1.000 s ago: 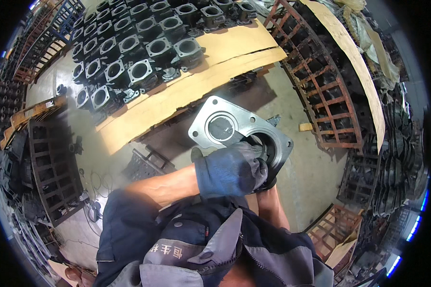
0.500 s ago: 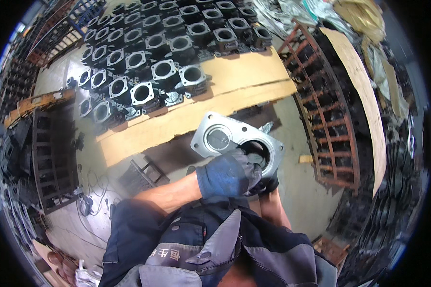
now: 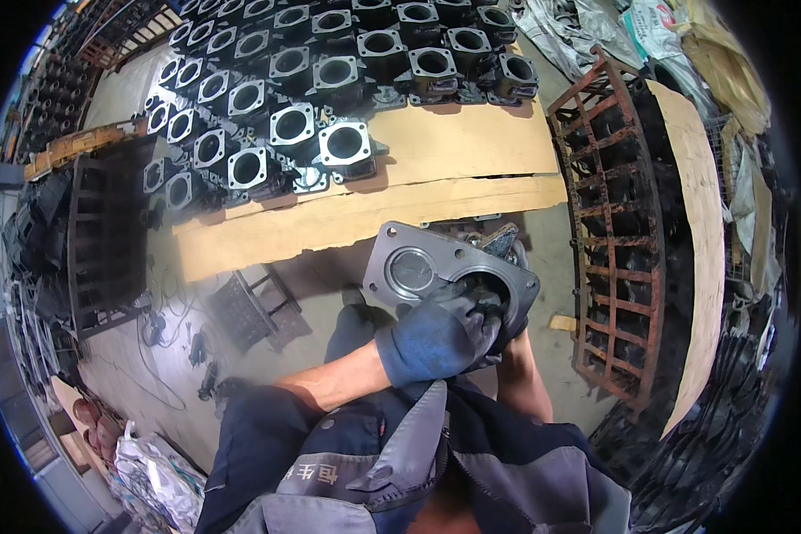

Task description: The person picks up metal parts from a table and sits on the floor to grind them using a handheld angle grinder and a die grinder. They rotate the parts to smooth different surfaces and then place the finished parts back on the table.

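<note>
One casting (image 3: 449, 258), long axis dipping rightward; left fingers (image 3: 479, 326) bunched at bore (image 3: 494, 285), right's hidden

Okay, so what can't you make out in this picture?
All in the head view:
- Right hand: mostly hidden behind the metal casting, so its grip is unclear.
- Left hand: dark fingertips blend into the dark bore; contact can't be told.
- Casting's underside: turned away.
- Rows of castings: farthest ones cut off by the upper edge.
- Rusty rack: contents too dark to identify.

Grey casting (image 3: 442, 259), tan cardboard (image 3: 481, 142)
</note>
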### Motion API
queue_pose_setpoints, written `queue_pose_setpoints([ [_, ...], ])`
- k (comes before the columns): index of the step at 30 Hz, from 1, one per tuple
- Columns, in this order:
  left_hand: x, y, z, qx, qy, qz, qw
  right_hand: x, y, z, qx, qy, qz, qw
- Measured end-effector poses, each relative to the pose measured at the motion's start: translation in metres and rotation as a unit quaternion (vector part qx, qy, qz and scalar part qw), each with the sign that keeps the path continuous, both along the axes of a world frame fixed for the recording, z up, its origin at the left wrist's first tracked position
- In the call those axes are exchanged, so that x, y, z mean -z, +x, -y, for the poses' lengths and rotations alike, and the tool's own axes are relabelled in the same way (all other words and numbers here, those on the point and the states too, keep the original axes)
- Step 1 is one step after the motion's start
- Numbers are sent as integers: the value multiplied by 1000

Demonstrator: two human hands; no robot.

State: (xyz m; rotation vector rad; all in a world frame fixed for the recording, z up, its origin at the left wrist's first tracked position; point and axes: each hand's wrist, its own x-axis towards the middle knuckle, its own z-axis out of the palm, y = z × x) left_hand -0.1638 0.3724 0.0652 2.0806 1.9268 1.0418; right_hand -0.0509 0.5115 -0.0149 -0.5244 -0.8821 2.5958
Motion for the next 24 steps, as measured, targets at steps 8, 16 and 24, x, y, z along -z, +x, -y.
queue_pose_setpoints([
  [8,-12,-14,-5,-87,-3,9,996,11,-2,10,-25,-52,30,998],
  [16,7,-22,9,-200,-17,115,973,35,-42,31,12,-184,-45,982],
  [24,-4,-70,15,-257,-8,464,848,-23,-7,41,72,-221,36,972],
])
